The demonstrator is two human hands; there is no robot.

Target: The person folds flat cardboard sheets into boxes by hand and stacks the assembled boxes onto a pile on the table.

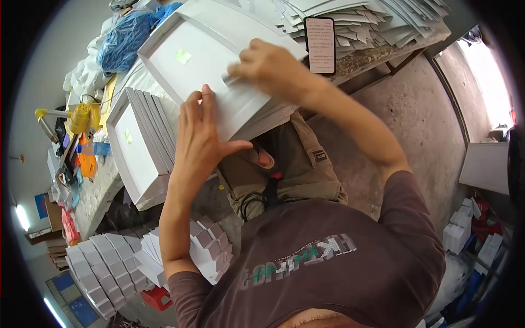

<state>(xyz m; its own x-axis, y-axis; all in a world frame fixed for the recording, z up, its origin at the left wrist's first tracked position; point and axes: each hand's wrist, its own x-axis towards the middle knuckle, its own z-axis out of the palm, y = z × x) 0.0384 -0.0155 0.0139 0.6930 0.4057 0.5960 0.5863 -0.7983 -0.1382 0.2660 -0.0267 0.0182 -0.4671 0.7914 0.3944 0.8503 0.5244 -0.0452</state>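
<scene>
A shallow white cardboard tray (205,57) with low folded walls lies tilted on the workbench in front of me, with a small pale green patch on its floor. My left hand (199,123) rests at the tray's near left corner, fingers stretched up along the wall and thumb spread wide. Over the tray's right part, my right hand (273,68) is closed, its fingers curled tight and a little smeared by motion. A small dark object shows at its fingertips, too blurred to name. Beneath the tray, the edges of more white card are visible.
Left of my left hand stands a stack of similar white trays (136,158). A phone (320,46) leans by piled white card sheets (355,24). A blue plastic bundle (123,46) and yellow lamp (81,117) sit at left. White stacks (104,268) and a red stool (157,298) stand below.
</scene>
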